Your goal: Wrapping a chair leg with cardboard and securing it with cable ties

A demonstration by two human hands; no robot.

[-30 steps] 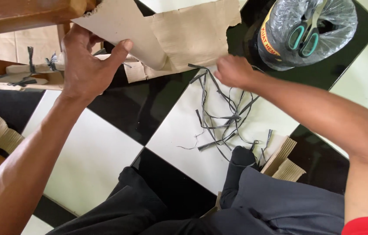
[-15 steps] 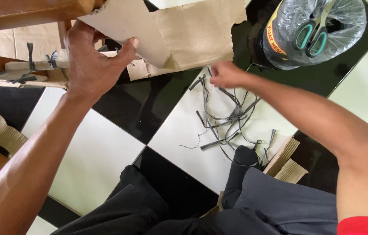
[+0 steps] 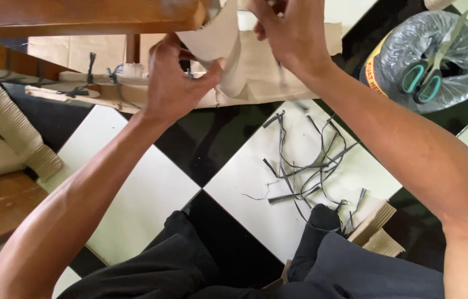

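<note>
A brown cardboard sheet (image 3: 256, 61) is curled around the end of a wooden beam (image 3: 79, 14) at the top of the view. My left hand (image 3: 176, 83) grips the sheet's curled edge from below and to the left, thumb pressed against it. My right hand (image 3: 292, 33) is raised at the top centre, with its fingers closed on the upper part of the same sheet, partly cut off by the frame edge. Under my right forearm, a loose pile of black strips (image 3: 306, 166) lies on a white floor tile.
Teal-handled scissors (image 3: 430, 77) rest on a plastic-wrapped roll (image 3: 400, 50) at the upper right. Cardboard-wrapped wooden pieces tied with black strips (image 3: 90, 83) lie at the upper left. Corrugated cardboard rolls (image 3: 12, 133) sit at the left. Folded cardboard (image 3: 380, 230) lies by my knee.
My right hand has left the pile of black strips and risen to the cardboard at the beam. My left hand shifted right along the sheet, which is now curled tighter. The view tilted upward.
</note>
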